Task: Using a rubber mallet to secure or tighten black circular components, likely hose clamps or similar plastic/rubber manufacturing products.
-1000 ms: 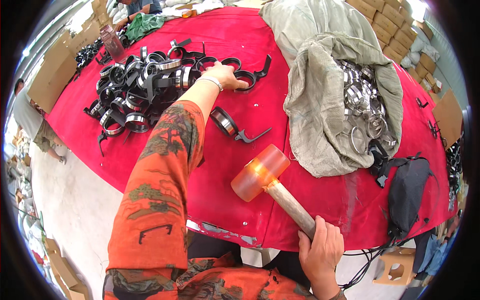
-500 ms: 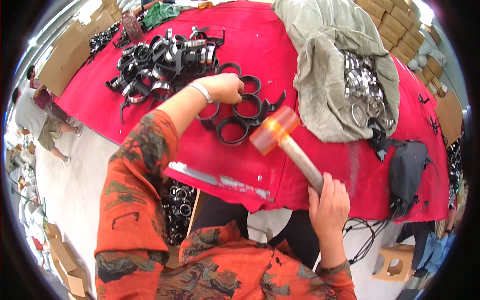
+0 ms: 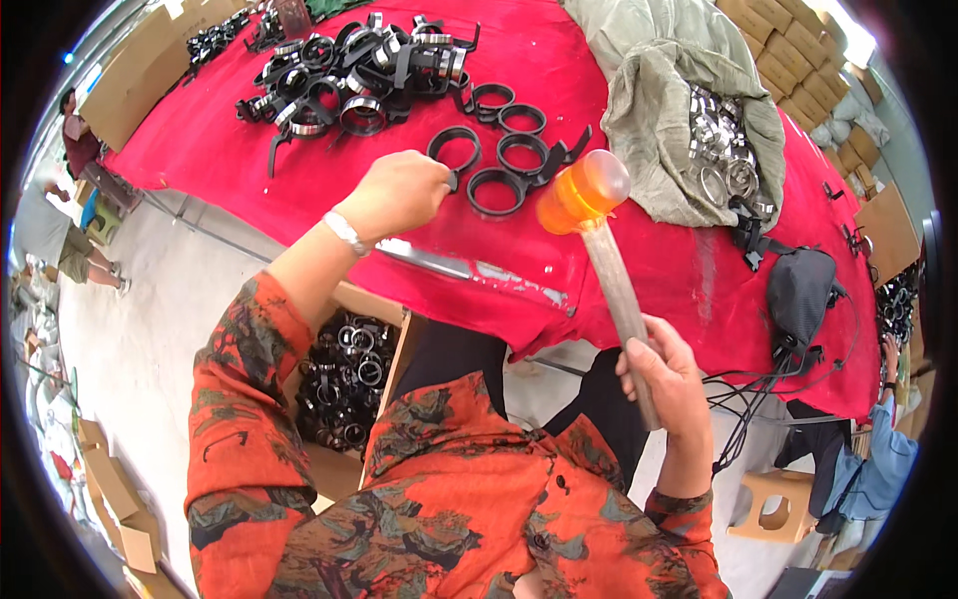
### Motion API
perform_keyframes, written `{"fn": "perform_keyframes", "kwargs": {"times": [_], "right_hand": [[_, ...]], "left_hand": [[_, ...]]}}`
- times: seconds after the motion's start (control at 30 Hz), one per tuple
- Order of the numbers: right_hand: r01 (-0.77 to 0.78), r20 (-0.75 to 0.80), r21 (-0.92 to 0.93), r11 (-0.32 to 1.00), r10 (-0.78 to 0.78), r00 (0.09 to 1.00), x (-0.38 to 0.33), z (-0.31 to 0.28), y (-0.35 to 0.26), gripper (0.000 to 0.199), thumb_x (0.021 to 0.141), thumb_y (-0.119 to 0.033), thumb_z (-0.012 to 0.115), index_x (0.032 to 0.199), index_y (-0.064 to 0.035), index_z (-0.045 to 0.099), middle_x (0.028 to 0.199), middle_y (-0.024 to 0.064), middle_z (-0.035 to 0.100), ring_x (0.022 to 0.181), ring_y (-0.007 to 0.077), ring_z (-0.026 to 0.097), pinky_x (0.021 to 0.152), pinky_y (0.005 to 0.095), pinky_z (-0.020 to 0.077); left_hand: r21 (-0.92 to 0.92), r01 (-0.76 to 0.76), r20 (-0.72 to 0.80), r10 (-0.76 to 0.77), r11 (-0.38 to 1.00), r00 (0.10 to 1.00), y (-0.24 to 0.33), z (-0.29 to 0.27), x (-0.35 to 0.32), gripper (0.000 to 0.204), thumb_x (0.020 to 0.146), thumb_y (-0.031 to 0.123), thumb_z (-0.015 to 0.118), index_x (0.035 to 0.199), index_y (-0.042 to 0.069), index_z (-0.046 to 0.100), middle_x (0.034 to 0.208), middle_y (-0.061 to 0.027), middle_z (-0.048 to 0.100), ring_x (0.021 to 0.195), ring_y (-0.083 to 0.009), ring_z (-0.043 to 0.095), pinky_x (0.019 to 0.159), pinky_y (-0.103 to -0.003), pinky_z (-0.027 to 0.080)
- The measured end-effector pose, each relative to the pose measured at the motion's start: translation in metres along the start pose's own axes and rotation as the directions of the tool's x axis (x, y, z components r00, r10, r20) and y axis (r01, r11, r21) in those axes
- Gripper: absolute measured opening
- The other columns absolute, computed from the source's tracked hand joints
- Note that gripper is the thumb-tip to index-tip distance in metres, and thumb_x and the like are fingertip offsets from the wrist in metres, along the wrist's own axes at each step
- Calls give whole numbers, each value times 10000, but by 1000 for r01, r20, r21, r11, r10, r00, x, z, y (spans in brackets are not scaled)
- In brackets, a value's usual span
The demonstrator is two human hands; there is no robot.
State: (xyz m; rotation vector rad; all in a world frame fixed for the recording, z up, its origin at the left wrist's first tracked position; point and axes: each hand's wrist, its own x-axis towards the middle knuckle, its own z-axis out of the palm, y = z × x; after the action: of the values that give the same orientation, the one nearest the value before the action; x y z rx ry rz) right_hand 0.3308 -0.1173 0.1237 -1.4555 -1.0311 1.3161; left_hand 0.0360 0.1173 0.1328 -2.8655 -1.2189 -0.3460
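My left hand (image 3: 401, 198) is closed, its fingertips at the short tab of the leftmost black ring clamp (image 3: 454, 148), which lies flat on the red cloth. Several more black ring clamps (image 3: 496, 192) lie beside it in a loose cluster, one with a lever sticking out to the right. In my right hand (image 3: 667, 374) is a mallet (image 3: 611, 270), gripped low on its wooden handle. Its translucent orange head is raised just right of the cluster.
A heap of black and silver clamps (image 3: 364, 75) covers the far left of the red table (image 3: 419, 270). At right, a grey-green sack (image 3: 649, 130) spills metal rings, near a black pouch (image 3: 801, 299). Below the table edge stands a carton of rings (image 3: 349, 384). Other people (image 3: 65, 215) are at left.
My left hand has drawn back from among the ring clamps to the leftmost one's tab. The mallet now stands more upright. The whole view has tilted, bringing the carton more into sight.
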Motion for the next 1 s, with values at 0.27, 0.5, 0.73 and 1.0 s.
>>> {"fn": "perform_keyframes", "kwargs": {"times": [0.27, 0.5, 0.73, 1.0], "right_hand": [[-133, 210, 127, 983, 104, 972, 17, 53, 16, 378, 943, -233, 540, 1234, 2, 482, 774, 50, 594, 558, 82, 525, 493, 218, 443], [104, 126, -347, 932, -64, 990, 13, 77, 21, 462, 933, -238, 573, 1300, 17, 455, 731, 34, 552, 574, 66, 512, 501, 242, 434], [1, 68, -354, 935, 24, 997, 10, 78, 8, 465, 932, -214, 564, 1311, 29, 447, 729, 34, 555, 559, 62, 509, 479, 234, 422], [545, 169, -464, 699, -534, 829, -5, 79, -2, 467, 915, -160, 560, 1305, 60, 427, 924, 163, 624, 745, 181, 603, 697, 303, 492]], "left_hand": [[-995, 18, 69, -573, -95, 817, 16, 47, -118, 219, 892, 30, 415, 1052, -9, 558, 850, -89, 644, 747, -174, 628, 652, -287, 508], [-975, 40, 164, -582, -219, 797, 54, 84, -139, 232, 983, 255, 486, 1004, 37, 562, 755, -15, 553, 725, -120, 566, 645, -262, 477], [-981, 77, -45, -596, 178, 802, 45, 114, -130, 252, 986, 259, 475, 851, 51, 521, 680, -7, 531, 626, -96, 519, 581, -244, 422], [-972, 71, -84, -617, 223, 782, 41, 120, -127, 268, 991, 259, 471, 822, 52, 490, 658, -6, 504, 591, -88, 493, 560, -234, 408]]}}
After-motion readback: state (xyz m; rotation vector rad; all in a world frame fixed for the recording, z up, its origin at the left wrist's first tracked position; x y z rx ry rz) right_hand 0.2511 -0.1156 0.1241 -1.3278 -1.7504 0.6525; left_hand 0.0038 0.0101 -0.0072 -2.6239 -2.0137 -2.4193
